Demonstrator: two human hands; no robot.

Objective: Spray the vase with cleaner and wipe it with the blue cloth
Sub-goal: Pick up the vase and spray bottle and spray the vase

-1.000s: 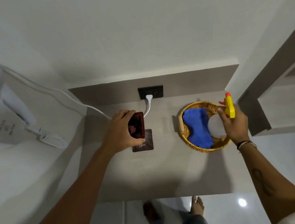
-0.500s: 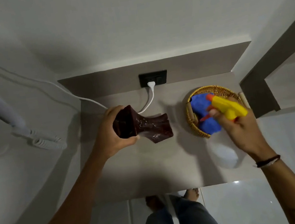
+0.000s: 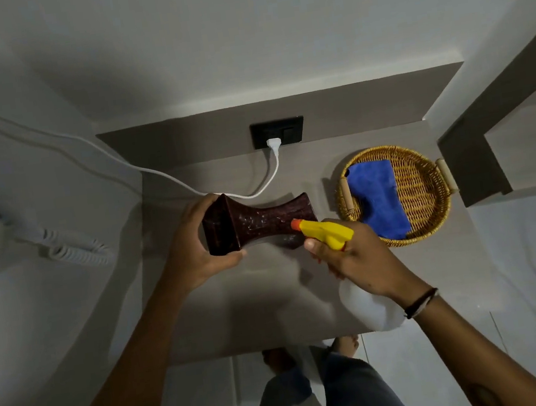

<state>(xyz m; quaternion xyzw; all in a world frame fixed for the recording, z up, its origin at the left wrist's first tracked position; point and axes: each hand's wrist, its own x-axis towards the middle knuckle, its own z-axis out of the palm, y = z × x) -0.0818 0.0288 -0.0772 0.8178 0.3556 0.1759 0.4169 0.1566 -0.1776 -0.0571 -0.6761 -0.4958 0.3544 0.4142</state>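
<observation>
I see one vase [image 3: 259, 222], dark brown, lying on its side above the shelf [image 3: 240, 310], its long axis running 9 to 3 o'clock. One flared end sits in my left hand [image 3: 193, 247]; the other flared end points toward 3 o'clock, at the basket [image 3: 426, 187]. Which end is the mouth I cannot tell. The left fingers are curled around the 9 o'clock end, thumb below and fingers over the top, gripping it firmly.

My right hand [image 3: 360, 258] is wrapped around the neck of one sprayer [image 3: 326, 233], fingers closed on it. Its yellow head has an orange nozzle that points toward 10 o'clock and sits just beside the vase's waist; whether it touches I cannot tell. The white bottle body hangs back toward 5 o'clock under the wrist.

At 3 o'clock from the vase stands one round wicker basket with two handles, and one blue cloth [image 3: 377, 197] lies in its left half. One white cord [image 3: 257, 183] is plugged into one socket [image 3: 277, 131] at 12 o'clock.
</observation>
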